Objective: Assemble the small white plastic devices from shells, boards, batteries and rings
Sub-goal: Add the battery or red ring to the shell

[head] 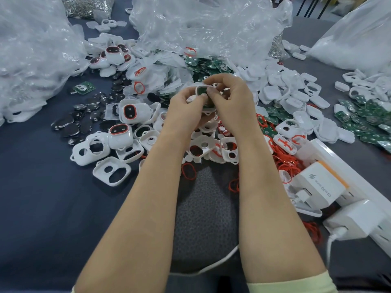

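Observation:
Both hands meet above the middle of the table around one small white shell (202,90) with a green board inside it. My left hand (186,106) grips the shell from the left and below. My right hand (230,100) pinches it from the right, fingertips pressing on the board. Finished white devices (135,111) with red-ringed dark windows lie to the left. Empty white front shells (112,171) lie in front of them. Black coin batteries (84,119) are scattered left. Green boards (364,121) lie heaped right, and red rings (285,161) lie near my right forearm.
Large crumpled clear plastic bags (207,24) fill the back and left. White shell backs (296,96) are heaped to the right. A white power strip (359,220) with a charger (317,185) plugged in sits at the near right. A dark mesh pad (203,208) lies between my forearms.

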The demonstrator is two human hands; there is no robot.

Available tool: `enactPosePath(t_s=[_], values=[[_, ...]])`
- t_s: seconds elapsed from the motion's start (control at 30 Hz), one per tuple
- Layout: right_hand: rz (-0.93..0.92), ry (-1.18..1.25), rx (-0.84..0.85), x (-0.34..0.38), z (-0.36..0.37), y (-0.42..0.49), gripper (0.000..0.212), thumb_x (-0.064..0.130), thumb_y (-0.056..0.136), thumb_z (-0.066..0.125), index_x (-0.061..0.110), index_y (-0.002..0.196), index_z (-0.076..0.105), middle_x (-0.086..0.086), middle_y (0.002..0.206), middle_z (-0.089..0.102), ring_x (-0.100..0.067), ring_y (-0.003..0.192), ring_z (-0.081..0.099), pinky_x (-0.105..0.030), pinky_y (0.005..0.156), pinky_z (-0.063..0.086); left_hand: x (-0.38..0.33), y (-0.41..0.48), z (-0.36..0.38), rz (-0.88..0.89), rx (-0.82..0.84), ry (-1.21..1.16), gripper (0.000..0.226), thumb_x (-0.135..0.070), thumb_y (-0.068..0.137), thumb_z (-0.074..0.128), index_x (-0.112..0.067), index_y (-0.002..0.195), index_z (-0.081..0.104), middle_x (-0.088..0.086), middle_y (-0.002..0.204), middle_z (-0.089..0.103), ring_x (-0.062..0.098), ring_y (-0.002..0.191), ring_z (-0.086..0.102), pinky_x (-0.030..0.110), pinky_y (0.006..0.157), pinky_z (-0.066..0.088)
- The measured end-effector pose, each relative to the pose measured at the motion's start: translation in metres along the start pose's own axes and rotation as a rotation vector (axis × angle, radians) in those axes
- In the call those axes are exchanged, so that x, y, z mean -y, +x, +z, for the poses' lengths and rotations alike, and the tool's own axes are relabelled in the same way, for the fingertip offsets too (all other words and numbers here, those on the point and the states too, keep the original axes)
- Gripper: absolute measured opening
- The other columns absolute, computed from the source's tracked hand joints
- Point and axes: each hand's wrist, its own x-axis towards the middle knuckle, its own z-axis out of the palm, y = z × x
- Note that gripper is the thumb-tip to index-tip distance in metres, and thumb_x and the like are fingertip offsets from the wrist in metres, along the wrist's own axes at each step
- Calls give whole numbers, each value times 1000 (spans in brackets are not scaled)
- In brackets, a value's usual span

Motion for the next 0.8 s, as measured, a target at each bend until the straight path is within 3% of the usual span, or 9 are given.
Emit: enactPosePath(t_s=[0.13, 0.33, 0.47, 0.57, 0.67, 0.8], values=[[25, 7, -22, -2, 2, 1, 16, 19, 91, 60, 18, 107, 65, -1, 94, 60, -13, 83, 54, -31, 84, 50, 0, -1, 0, 27, 10, 27, 18, -4, 98, 49, -17, 101, 61, 4, 86, 70, 12, 78, 68, 28, 76, 59], [98, 96, -31, -6, 3, 1, 3, 19, 91, 62, 21, 92, 63, 7, 88, 64, -8, 88, 59, -17, 78, 47, 3, 1, 0, 74, 33, 91, 20, -5, 97, 51, -11, 114, 59, 3, 84, 70, 11, 78, 69, 34, 85, 58], [118, 153, -24, -7, 2, 1, 3, 20, 91, 62, 22, 90, 64, 10, 83, 63, -7, 83, 60, -20, 75, 50, 4, 2, -1, 78, 39, 101, 23, -4, 97, 52, -9, 119, 58, 8, 90, 70, 15, 84, 70, 31, 84, 58], [159, 249, -19, -9, 0, 2, 9, 21, 94, 59, 20, 91, 67, 9, 77, 66, -3, 72, 61, -21, 67, 52, 2, 1, -1, 39, 31, 44, 22, -1, 96, 52, -8, 115, 60, 14, 98, 70, 19, 87, 71, 30, 81, 59], [184, 322, -24, -10, -4, 3, 16, 20, 96, 55, 18, 90, 69, 10, 70, 65, 7, 52, 53, -11, 54, 42, 0, -1, -1, 1, 35, -78, 18, 1, 95, 52, -10, 104, 63, 14, 100, 70, 20, 86, 72, 24, 74, 58], [216, 347, 15, -11, -4, 3, 12, 23, 93, 60, 21, 86, 70, 4, 80, 70, -5, 71, 63, -23, 69, 51, 0, 0, -2, -13, 39, -124, 18, 1, 95, 52, -6, 108, 63, 15, 102, 69, 17, 82, 72, 23, 72, 57]])
